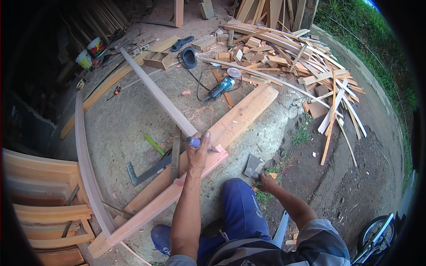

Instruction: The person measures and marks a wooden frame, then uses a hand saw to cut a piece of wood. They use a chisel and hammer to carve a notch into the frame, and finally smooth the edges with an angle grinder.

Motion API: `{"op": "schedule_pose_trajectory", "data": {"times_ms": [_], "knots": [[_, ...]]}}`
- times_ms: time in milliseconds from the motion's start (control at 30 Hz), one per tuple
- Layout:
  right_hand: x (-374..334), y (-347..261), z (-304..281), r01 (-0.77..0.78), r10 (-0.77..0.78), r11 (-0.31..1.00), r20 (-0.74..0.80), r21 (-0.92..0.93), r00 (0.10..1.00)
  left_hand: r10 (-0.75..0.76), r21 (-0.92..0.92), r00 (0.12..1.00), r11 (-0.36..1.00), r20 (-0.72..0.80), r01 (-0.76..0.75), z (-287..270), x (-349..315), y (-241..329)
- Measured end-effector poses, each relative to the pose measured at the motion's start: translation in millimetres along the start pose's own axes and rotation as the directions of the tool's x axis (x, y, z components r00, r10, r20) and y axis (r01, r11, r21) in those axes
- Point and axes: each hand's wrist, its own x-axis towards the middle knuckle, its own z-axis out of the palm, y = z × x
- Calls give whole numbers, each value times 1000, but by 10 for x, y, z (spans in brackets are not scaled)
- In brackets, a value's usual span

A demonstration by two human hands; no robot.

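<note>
My left hand (197, 153) is wrapped round a chisel with a purple-blue handle (193, 142). The chisel's blade reaches right, to the end of a pinkish wooden beam (151, 212) that lies slanting across in front of me. Low on the right, my right hand (267, 182) is closed on a dark, flat, square-ended piece (254, 166); its exact kind is unclear. A wide plank (244, 117) lies beneath the beam. One long pale beam (155, 91) runs from beside my left hand to the far left. A carpenter's square (148, 174) rests on the concrete left of my left hand.
An angle grinder (220, 88) lies beyond the plank, its cord looping near a dark sandal (188, 58). Scrap strips and blocks (284, 53) are heaped at the far right. Wooden frames (49, 213) stand at the left. A saw (281, 228) lies beside my leg; a wheel (377, 235) is lower right.
</note>
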Motion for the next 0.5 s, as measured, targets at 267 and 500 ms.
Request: {"op": "schedule_pose_trajectory", "data": {"times_ms": [267,500], "knots": [[155,-79,-131,-147,-89,818,374,557,923,106,-54,983,992,-149,-115,101,59,-178],[-872,-708,-960,-25,-39,553,56,833,998,152,-8,981,988,-125,-154,70,121,-254]]}}
